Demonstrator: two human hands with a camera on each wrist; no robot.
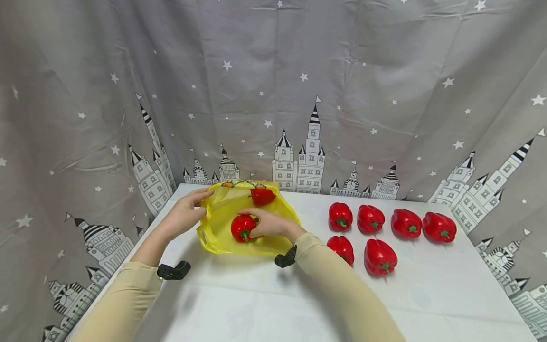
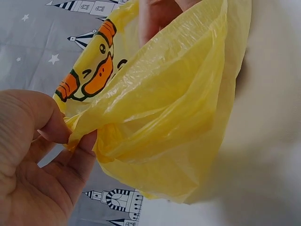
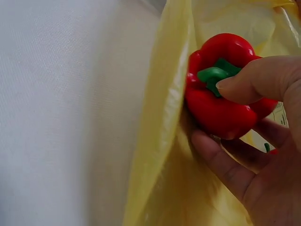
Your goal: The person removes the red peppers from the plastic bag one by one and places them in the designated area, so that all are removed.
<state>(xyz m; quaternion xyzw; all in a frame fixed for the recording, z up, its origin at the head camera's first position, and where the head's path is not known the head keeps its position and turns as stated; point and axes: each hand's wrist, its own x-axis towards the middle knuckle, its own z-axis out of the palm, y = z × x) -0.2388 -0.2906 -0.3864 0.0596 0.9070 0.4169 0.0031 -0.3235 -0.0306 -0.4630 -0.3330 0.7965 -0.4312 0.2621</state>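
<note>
A yellow plastic bag [image 1: 222, 204] lies with its mouth spread wide on the white table, a cartoon duck face [image 2: 98, 75] printed on it. My left hand [image 1: 183, 213] pinches the bag's left edge between thumb and fingers, as the left wrist view shows. Inside the mouth, my right hand [image 1: 269, 223] grips a red bell pepper [image 3: 221, 110], thumb beside its green stem and fingers beneath. Another red bell pepper [image 1: 262, 196] shows farther back within the bag.
To the right of the bag, several red bell peppers [image 1: 406, 223] sit in two rows on the white table [image 1: 427, 294]. The nearer row includes one pepper [image 1: 380, 257] close to my right forearm. A grey curtain [image 1: 342, 95] with stars and castles hangs behind.
</note>
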